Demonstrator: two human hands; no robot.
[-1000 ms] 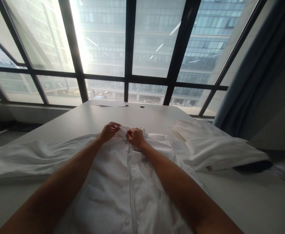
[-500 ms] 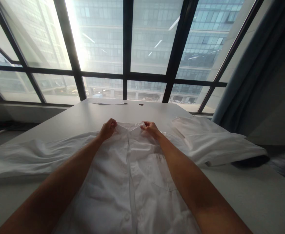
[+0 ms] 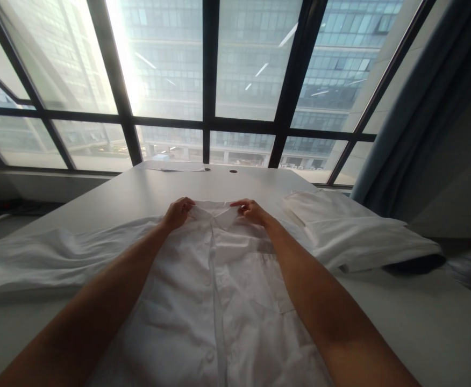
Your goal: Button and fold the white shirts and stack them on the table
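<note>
Here, in the head view, a white button-up shirt lies front-up and flat on a smooth, pale grey table, its placket running as a straight strip down the middle with small round buttons. The thin cotton-like cloth shows soft creases; one sleeve stretches out to the left in loose folds. The left hand pinches the left end of the collar, fingers curled shut on the cloth. The right hand grips the right end of the collar in the same way, so the two hands sit apart with the pointed collar spread between them at the shirt's far end. To the right, touching the shirt's edge, lies a second white garment, folded into a puffy heap. Beyond the table stands a wide window with dark metal frames; a grey-blue curtain hangs in long vertical pleats at the right.
</note>
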